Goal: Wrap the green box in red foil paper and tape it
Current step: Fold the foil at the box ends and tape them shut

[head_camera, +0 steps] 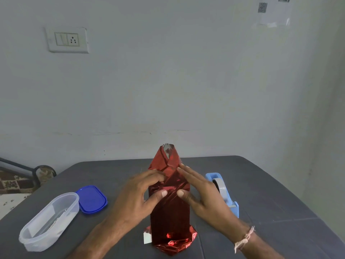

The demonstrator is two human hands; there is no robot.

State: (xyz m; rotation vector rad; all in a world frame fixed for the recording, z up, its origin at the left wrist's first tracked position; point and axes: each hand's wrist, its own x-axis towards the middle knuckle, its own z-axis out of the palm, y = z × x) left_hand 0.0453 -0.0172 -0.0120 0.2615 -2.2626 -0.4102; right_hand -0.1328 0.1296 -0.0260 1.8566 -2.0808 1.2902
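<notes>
A long parcel of shiny, crinkled red foil paper [170, 217] lies on the dark grey worktop [270, 193], its length running away from the person. The box inside is wholly covered by the foil. At the parcel's far end the foil narrows to a folded point that shows its silver underside. At the near end it is bunched and spread out flat on the worktop.

Both hands rest on the middle of the parcel. The left hand [136, 199] comes in from the parcel's left side. Its fingers are curled over the foil at the upper edge and its thumb presses on top, so it pinches the foil. The right hand [203, 193] comes in from the parcel's right side. It is open, with straight fingers laid flat along the foil and the thumb tip pressing down close to the left thumb.

A light blue plastic tape dispenser [226, 195] stands just right of the parcel, partly behind the right hand. Left of the parcel lie a blue rounded plastic lid [91, 199] and, touching it, a clear oval plastic container [50, 219].
</notes>
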